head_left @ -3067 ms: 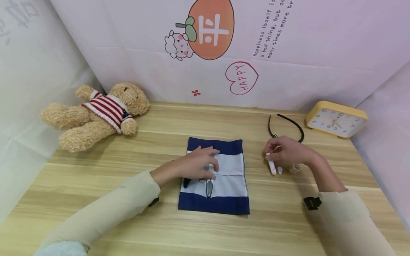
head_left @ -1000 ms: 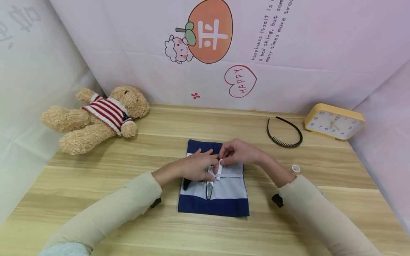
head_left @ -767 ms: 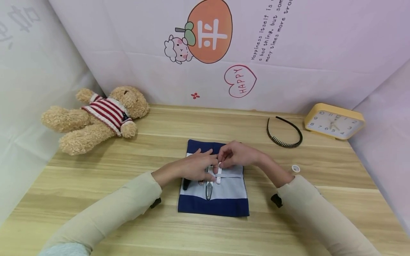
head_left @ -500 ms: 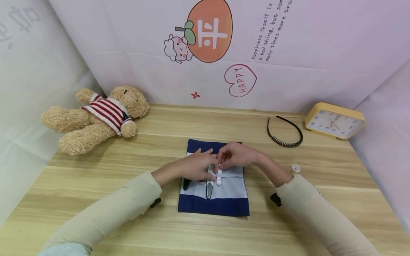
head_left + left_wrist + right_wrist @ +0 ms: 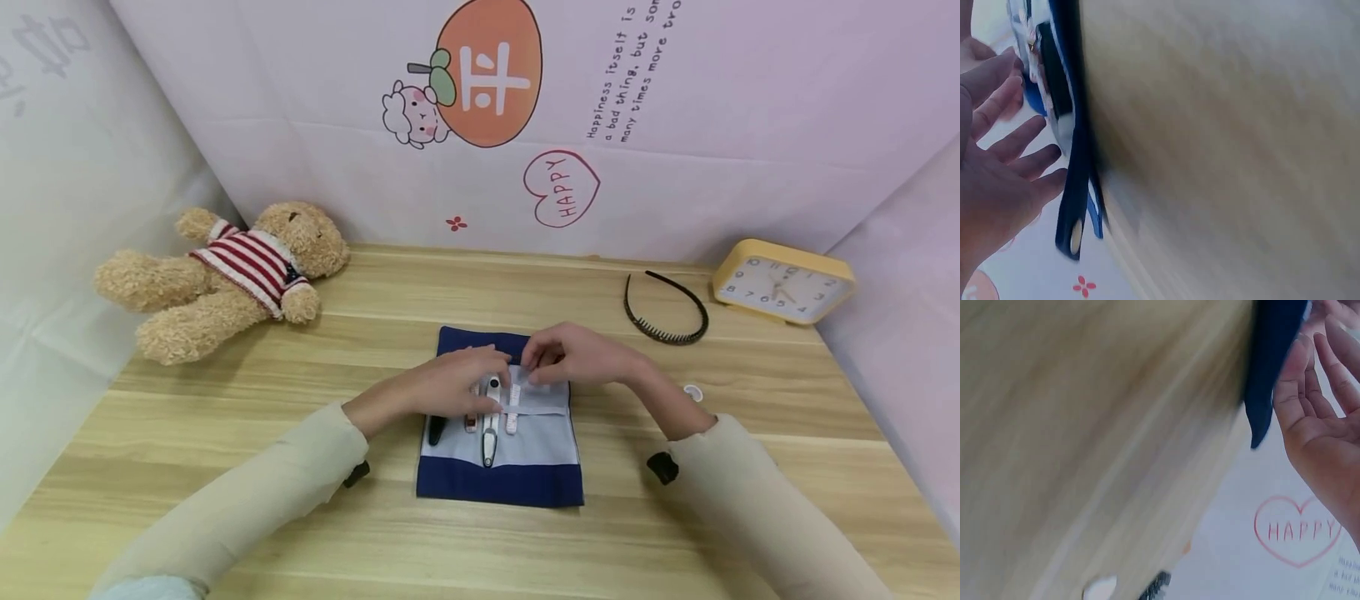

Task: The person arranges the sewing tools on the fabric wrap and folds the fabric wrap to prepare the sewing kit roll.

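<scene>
A navy and light-grey cloth organizer (image 5: 498,483) lies spread on the table with a pale band across its middle. A slim white stick (image 5: 513,408) with faint pink markings sits under the band. Left of it are a grey-and-white slim tool (image 5: 491,425) with a dark round dot, a small piece with a red mark (image 5: 471,421), and a black item (image 5: 437,430) partly covered. My left hand (image 5: 461,383) hovers over the organizer, fingers spread and bent loosely. Just off the white stick's top end, my right hand (image 5: 573,354) is loosely curled with nothing in it.
A black toothed headband (image 5: 667,337) and a yellow alarm clock (image 5: 783,282) are at the back right. A white ring-shaped end of a small object (image 5: 693,392) shows by my right forearm. A teddy bear (image 5: 240,275) lies at the back left against the fabric wall.
My right hand brought the white stick from the right side to the organizer, slid it under the band and let go, drawing back slightly. My left hand has eased left, uncovering more of the slim tool.
</scene>
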`<state>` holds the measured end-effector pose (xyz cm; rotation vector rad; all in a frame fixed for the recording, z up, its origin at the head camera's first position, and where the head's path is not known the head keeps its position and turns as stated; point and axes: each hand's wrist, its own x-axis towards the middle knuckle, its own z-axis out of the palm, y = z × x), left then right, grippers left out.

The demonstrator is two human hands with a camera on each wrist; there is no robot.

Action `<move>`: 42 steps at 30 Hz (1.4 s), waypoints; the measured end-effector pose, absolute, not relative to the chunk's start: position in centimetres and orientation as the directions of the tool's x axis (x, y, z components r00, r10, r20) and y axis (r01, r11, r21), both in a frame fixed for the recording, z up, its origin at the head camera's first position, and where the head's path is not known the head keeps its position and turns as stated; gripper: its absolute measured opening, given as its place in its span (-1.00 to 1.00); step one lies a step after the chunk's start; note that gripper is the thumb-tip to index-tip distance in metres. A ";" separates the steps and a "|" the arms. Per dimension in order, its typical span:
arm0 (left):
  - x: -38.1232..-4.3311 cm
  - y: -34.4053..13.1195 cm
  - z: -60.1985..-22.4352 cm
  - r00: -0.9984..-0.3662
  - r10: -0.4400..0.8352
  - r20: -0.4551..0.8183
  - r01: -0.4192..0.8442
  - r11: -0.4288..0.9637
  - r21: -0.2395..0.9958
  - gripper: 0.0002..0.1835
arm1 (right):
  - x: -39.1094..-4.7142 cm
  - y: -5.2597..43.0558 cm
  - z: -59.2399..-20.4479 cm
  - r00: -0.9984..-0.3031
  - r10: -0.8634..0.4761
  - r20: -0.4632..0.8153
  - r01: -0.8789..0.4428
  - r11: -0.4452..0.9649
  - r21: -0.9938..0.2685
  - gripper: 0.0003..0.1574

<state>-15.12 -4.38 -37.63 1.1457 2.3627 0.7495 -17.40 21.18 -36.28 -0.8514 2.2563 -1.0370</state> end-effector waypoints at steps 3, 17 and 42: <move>-15.5 -5.0 -37.3 -0.606 0.791 -0.083 0.589 0.516 0.622 -0.73 | -17.3 22.3 -35.7 -0.702 -0.692 -0.168 -0.321 0.518 -0.793 -0.77; -15.8 -8.2 -36.3 -0.691 0.723 -0.005 0.557 0.537 0.633 -0.68 | -15.4 28.4 -34.9 -0.800 -0.582 -0.147 -0.286 0.585 -0.759 -0.70; -15.5 -8.7 -37.3 -0.685 0.701 -0.201 0.509 0.657 0.557 -0.67 | -14.3 35.0 -36.1 -0.803 -0.501 -0.322 -0.196 0.733 -0.652 -0.58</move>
